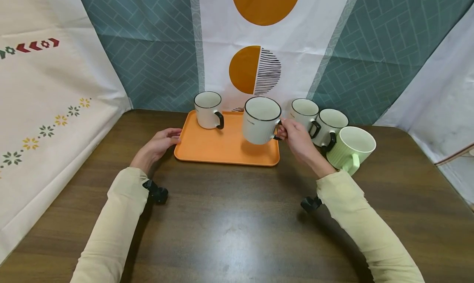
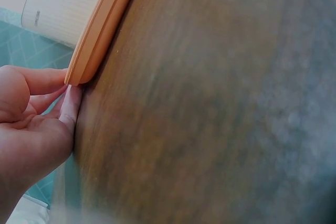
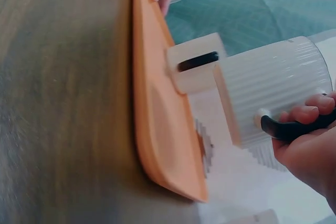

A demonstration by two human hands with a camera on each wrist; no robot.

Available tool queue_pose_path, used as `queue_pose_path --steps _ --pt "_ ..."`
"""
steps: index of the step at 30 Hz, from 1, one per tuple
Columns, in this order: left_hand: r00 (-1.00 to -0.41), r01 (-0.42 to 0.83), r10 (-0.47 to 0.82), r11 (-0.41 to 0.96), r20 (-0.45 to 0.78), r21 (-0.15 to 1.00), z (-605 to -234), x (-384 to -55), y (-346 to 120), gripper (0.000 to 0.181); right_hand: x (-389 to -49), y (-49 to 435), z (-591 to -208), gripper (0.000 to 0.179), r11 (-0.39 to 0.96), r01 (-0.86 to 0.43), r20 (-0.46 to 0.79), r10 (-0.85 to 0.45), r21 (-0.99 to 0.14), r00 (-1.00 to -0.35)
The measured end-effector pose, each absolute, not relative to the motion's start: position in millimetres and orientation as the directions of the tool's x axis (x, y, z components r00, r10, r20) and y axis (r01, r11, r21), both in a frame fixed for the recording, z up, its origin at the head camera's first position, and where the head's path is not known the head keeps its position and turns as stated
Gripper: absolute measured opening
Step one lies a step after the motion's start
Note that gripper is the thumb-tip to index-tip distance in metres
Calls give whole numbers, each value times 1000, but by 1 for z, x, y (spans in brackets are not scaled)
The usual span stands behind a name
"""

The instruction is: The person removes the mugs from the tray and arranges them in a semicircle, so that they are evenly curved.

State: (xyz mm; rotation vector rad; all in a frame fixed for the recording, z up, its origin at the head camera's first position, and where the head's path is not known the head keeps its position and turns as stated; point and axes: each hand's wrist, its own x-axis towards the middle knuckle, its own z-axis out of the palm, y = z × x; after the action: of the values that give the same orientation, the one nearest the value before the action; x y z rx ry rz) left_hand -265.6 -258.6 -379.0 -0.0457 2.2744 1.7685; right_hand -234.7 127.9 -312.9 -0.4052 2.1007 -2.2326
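A white ribbed mug (image 1: 259, 128) with a black rim is held upright in the air above the right part of an orange tray (image 1: 214, 151), its shadow falling on the tray floor beneath it. Small dark lettering shows on its side. The right hand (image 1: 298, 139) has its grip clamped on the mug's black handle (image 3: 278, 130), the fingers curled around it. The left hand (image 1: 159, 144) is at the tray's left edge, its grip together on the rim, thumb and fingers pinching it from either side.

A second white mug (image 1: 206, 115) stands upright in the tray's back left corner, its black handle turned toward the right. The tray lies on a dark wooden counter (image 1: 229, 217). To the right of the tray, a pair of black-rimmed white mugs (image 1: 331, 128) and a pale green ribbed mug (image 1: 355, 141) stand close together, the green one nearest the person. Pale yellow sleeves (image 1: 122, 209) cover both forearms, with a small black device (image 1: 157, 192) at each wrist. Behind the counter hangs a teal patterned cloth (image 1: 148, 48) with a white panel (image 1: 218, 40) bearing ochre shapes.
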Motion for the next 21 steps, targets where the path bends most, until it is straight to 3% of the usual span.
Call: queue_pose_path --steps 5,14,21 --pt "-965 -183 137 253 -222 950 -379 -265 -259 54 -226 141 -299 32 -204 -154 197 -205 -967 -959" --pt "-962 -199 129 271 -240 942 -378 -263 -259 56 -203 182 -280 36 -228 -240 289 -215 -944 -933" --pt "-962 -195 135 268 -237 943 -379 -266 -260 54 -189 225 -274 37 -361 -279 366 -197 -890 -910"
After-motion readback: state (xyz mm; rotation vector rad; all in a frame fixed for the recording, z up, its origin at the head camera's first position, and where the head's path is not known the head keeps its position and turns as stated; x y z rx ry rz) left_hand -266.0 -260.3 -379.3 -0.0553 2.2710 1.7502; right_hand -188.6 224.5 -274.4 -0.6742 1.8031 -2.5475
